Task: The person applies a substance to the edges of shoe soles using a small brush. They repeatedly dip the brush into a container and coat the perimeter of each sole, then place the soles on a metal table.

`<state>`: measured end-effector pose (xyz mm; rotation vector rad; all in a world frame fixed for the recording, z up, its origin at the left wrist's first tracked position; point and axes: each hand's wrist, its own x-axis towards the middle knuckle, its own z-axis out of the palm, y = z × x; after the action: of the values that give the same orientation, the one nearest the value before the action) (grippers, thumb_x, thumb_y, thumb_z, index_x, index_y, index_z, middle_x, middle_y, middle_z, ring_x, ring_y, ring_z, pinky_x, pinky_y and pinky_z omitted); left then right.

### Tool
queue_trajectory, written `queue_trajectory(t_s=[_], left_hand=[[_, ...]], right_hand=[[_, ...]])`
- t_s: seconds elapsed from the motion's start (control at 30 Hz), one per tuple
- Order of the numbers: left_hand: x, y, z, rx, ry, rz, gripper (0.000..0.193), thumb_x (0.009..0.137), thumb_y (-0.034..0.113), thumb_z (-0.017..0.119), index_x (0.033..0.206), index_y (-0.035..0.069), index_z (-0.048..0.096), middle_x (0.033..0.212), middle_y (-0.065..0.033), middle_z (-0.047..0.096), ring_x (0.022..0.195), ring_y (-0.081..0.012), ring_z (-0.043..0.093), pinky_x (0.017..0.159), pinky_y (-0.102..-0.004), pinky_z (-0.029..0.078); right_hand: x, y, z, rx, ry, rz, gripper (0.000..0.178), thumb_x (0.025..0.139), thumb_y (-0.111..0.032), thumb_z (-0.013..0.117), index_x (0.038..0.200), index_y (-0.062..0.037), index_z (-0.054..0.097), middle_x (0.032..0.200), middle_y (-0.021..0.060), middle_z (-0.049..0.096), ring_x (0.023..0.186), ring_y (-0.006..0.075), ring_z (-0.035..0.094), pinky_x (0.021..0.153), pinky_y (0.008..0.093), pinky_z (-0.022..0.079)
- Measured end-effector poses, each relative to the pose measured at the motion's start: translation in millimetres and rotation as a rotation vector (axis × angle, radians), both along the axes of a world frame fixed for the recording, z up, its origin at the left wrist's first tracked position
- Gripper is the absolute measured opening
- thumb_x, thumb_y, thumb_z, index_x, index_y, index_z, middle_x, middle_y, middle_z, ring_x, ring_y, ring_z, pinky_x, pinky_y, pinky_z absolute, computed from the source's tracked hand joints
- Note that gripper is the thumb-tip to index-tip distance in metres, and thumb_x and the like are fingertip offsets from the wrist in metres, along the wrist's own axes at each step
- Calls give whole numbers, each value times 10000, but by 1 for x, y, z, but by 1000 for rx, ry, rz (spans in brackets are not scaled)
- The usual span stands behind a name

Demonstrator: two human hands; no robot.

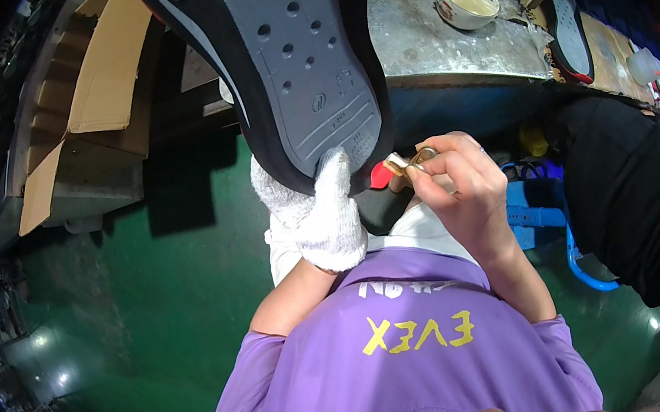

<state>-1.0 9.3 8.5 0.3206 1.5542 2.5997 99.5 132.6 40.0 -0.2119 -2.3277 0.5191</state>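
A large black shoe (362, 46) hangs in front of me, its grey, hole-dotted bottom facing up and its heel toward me. My left hand (331, 219), in a white knit glove, grips the heel end with the thumb over the edge. Bare and pinched, my right hand (458, 179) is just right of the heel. Between its fingertips is a small brass-coloured metal clip (411, 163) with a whitish bit in it. A red tab (380, 175) lies between the clip and the heel. Whether the clip grips that tab I cannot tell.
An open cardboard box (109, 77) stands at the left. To the right, a metal-topped bench (416, 41) carries a round tub (466, 1), and another shoe (569, 36) lies beyond it. A dark-clothed person (649, 211) is close on my right, near a blue frame (578, 259).
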Motion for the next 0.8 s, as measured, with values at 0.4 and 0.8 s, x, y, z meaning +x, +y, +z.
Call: queue_trajectory(t_s=[0.4,0.8], left_hand=[[-7,1,-12,-20,-3,-32,739,883,-12,699,1508,44,308,1403,-131,494,1237,-216,536,1041,-356,457],[-9,0,-10,-111,58,34,643,921,-86,597,1478,140,367,1372,-111,536,1195,-239,584,1011,-399,509]], right_hand=[[4,4,-5,-77,35,-15,150,671,-13,780,707,-44,638,910,100,668,757,259,622,711,365,483],[5,-6,-11,-126,24,302,248,753,-10,796,908,-54,607,1056,123,646,748,275,607,678,416,473]])
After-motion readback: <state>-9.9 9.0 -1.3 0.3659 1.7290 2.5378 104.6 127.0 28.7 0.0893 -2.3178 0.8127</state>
